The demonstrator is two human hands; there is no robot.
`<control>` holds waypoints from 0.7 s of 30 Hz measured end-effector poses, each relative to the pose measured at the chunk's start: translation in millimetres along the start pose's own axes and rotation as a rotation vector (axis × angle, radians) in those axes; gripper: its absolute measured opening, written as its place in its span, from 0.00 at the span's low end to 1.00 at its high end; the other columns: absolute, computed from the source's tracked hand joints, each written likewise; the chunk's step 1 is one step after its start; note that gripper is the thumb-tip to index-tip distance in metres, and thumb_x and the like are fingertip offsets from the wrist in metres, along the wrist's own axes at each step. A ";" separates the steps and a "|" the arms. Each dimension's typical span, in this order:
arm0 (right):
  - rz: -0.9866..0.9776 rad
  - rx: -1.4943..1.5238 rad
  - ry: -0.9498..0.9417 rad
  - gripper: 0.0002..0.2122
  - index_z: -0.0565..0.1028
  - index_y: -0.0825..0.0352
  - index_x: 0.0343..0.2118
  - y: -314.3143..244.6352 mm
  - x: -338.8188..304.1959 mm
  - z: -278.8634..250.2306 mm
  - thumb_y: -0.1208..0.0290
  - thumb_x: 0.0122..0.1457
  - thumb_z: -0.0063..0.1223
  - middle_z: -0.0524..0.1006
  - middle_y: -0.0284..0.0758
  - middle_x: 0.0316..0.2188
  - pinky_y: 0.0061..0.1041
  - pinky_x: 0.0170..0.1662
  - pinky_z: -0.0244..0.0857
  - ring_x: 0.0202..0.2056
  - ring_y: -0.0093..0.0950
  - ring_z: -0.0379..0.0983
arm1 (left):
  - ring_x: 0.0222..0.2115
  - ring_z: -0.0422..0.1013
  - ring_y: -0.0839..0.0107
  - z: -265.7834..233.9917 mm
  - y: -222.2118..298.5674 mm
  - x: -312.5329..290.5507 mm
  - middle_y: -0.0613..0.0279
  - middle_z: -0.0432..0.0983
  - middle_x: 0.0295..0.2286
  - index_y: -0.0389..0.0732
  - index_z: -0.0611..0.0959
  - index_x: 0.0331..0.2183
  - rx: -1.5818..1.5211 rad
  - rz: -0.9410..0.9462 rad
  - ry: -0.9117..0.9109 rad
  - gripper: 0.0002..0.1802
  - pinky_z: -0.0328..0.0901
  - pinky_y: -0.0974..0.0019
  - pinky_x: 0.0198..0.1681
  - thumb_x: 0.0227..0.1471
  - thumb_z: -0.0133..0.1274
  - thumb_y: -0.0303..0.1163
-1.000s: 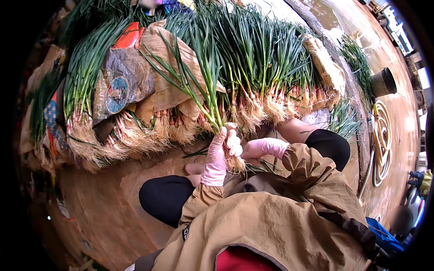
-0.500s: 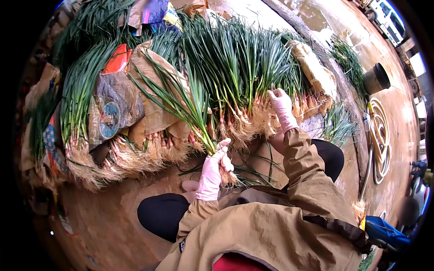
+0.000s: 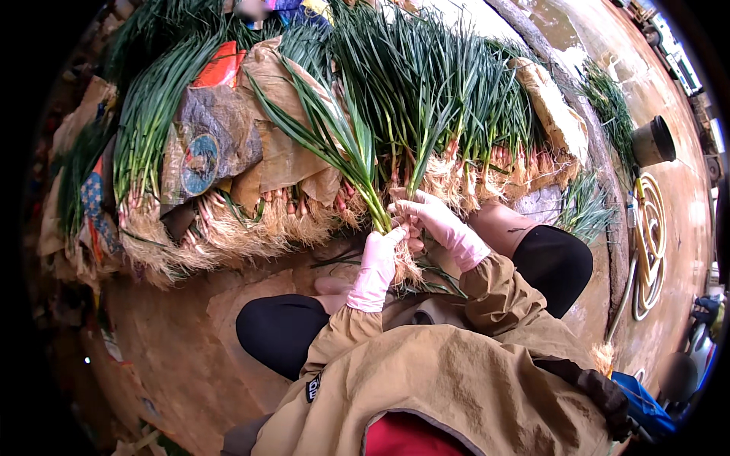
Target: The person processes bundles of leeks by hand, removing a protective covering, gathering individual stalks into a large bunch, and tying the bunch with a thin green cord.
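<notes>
My left hand (image 3: 379, 257), in a pale pink glove, is closed round the lower stems of a small bunch of green garlic (image 3: 360, 171). Its leaves fan up and to the left, and its pale roots (image 3: 408, 270) hang below my fingers. Close beside it, my gloved right hand (image 3: 435, 215) pinches a green garlic stalk (image 3: 417, 169) near its base, with the fingertips almost at the bunch. Behind both hands stands a dense row of green garlic (image 3: 426, 83), leaves up, with reddish-white stem bases and tangled roots toward me.
More green garlic (image 3: 144, 137) lies at the left among brown and grey sacks (image 3: 209, 140). Along the right runs a concrete curb (image 3: 582, 121); past it are a black bucket (image 3: 654, 141) and a coiled yellowish hose (image 3: 649, 243). Loose leaves lie on the wet floor below my hands.
My right hand has come back from the row, down and left to the bunch, with a stalk in its fingers. My left hand still grips the bunch. The view has shifted slightly.
</notes>
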State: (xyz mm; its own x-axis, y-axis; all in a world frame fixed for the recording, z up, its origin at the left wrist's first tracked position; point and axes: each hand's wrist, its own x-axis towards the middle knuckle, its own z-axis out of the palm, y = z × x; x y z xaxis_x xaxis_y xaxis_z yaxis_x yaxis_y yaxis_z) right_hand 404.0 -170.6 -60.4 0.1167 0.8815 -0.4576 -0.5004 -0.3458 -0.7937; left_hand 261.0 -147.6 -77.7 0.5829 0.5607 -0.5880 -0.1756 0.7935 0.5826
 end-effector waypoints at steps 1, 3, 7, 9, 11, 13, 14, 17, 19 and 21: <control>0.040 0.033 -0.007 0.19 0.69 0.68 0.51 -18.3 -5.0 6.9 0.70 0.56 0.54 0.75 0.31 0.35 0.17 0.30 0.65 0.27 0.19 0.70 | 0.23 0.75 0.65 1.8 1.4 -3.0 0.52 0.77 0.29 0.32 0.76 0.39 -0.033 -0.012 -0.020 0.11 0.72 0.65 0.29 0.57 0.46 0.28; -0.049 0.225 0.074 0.20 0.71 0.65 0.50 -11.8 15.1 -3.4 0.67 0.53 0.56 0.76 0.26 0.34 0.12 0.29 0.60 0.27 0.17 0.68 | 0.24 0.76 0.65 2.4 2.1 -10.0 0.56 0.75 0.27 0.31 0.74 0.44 -0.130 -0.014 -0.080 0.14 0.73 0.64 0.30 0.57 0.46 0.28; -0.175 0.265 0.111 0.13 0.73 0.64 0.44 5.7 21.8 -5.5 0.67 0.57 0.53 0.76 0.24 0.33 0.12 0.28 0.58 0.27 0.11 0.66 | 0.26 0.74 0.67 5.1 2.2 -16.8 0.61 0.73 0.24 0.33 0.74 0.43 -0.269 0.014 -0.170 0.13 0.72 0.65 0.28 0.56 0.46 0.26; -0.211 -0.058 0.237 0.10 0.74 0.66 0.39 6.3 17.4 -1.9 0.65 0.61 0.49 0.76 0.25 0.30 0.15 0.27 0.60 0.26 0.12 0.67 | 0.24 0.73 0.70 8.6 8.4 -21.3 0.62 0.72 0.23 0.34 0.75 0.41 -0.114 0.011 -0.108 0.11 0.71 0.69 0.26 0.55 0.46 0.26; -0.531 -0.564 0.282 0.11 0.73 0.67 0.38 9.1 9.1 5.8 0.63 0.62 0.47 0.77 0.32 0.26 0.23 0.27 0.64 0.25 0.21 0.72 | 0.14 0.66 0.74 20.0 12.6 -24.8 0.67 0.70 0.20 0.39 0.76 0.34 -0.102 -0.009 0.020 0.06 0.65 0.76 0.18 0.57 0.46 0.29; -0.139 -0.817 0.321 0.12 0.72 0.70 0.38 -11.4 -7.4 37.1 0.64 0.64 0.42 0.74 0.42 0.22 0.28 0.28 0.67 0.26 0.30 0.75 | 0.13 0.66 0.74 4.0 5.5 -17.8 0.68 0.70 0.19 0.40 0.76 0.32 -0.070 0.032 -0.036 0.08 0.65 0.71 0.18 0.59 0.45 0.33; -0.408 -0.849 0.400 0.12 0.72 0.69 0.36 15.3 10.1 27.3 0.63 0.64 0.42 0.73 0.38 0.20 0.26 0.24 0.64 0.21 0.28 0.72 | 0.14 0.65 0.74 -1.4 1.2 -15.0 0.68 0.69 0.19 0.40 0.75 0.32 -0.121 0.010 -0.036 0.09 0.65 0.70 0.18 0.59 0.45 0.35; -0.123 -0.037 0.307 0.13 0.72 0.66 0.31 31.9 36.7 20.1 0.61 0.64 0.40 0.66 0.29 0.14 0.20 0.15 0.54 0.13 0.22 0.62 | 0.15 0.63 0.74 -1.3 -0.1 -15.3 0.69 0.67 0.19 0.41 0.73 0.32 -0.304 -0.031 -0.138 0.11 0.62 0.69 0.19 0.60 0.45 0.38; 0.236 0.510 0.119 0.14 0.72 0.63 0.29 18.0 49.5 9.7 0.60 0.64 0.39 0.57 0.20 0.11 0.16 0.13 0.42 0.11 0.17 0.52 | 0.16 0.62 0.75 -0.9 -1.9 -21.3 0.70 0.65 0.19 0.42 0.72 0.33 -0.468 -0.030 -0.335 0.11 0.60 0.70 0.20 0.60 0.45 0.39; 0.215 0.395 0.037 0.14 0.72 0.62 0.27 20.8 54.0 -8.5 0.59 0.64 0.40 0.59 0.21 0.12 0.16 0.14 0.41 0.13 0.15 0.52 | 0.18 0.59 0.75 4.5 0.6 -26.9 0.69 0.62 0.19 0.43 0.71 0.34 -0.505 0.002 -0.406 0.10 0.57 0.70 0.25 0.60 0.44 0.39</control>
State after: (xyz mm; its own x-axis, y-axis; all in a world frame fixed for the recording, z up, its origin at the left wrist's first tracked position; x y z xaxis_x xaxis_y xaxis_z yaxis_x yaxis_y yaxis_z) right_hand 407.2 -133.0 -105.0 0.0006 0.7884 -0.6151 -0.8050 -0.3645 -0.4680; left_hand 248.8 -163.2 -59.0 0.8187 0.5064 -0.2706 -0.4705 0.8618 0.1895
